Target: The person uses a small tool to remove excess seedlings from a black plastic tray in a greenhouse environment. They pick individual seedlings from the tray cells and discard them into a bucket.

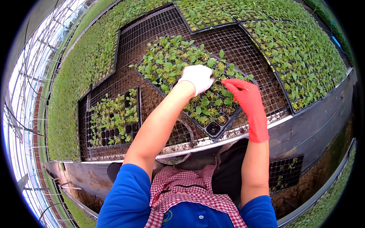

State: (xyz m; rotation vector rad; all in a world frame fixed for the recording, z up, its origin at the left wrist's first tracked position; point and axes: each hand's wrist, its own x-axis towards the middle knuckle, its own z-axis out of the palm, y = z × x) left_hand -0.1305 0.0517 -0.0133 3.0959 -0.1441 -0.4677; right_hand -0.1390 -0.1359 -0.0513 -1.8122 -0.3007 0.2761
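A black plastic seedling tray [213,129] lies at an angle before me, its cells holding small leafy green seedlings [165,58]. Over its middle is my left hand [197,78] in a white glove, fingers curled down and partly hidden behind the hand. My right hand [243,92], in a red rubber glove, is close by on the right. Its thumb and forefinger come together low over the cells; whether anything is between them I cannot tell. The tray's near corner cell holds no seedling, only a dark hollow.
Under the tray runs a wire mesh bench [142,25] with a pale metal front edge [279,121]. A partly filled seedling tray [112,119] sits at left. Dense seedling trays [296,57] border the mesh. Below right is a mostly bare black tray [286,172].
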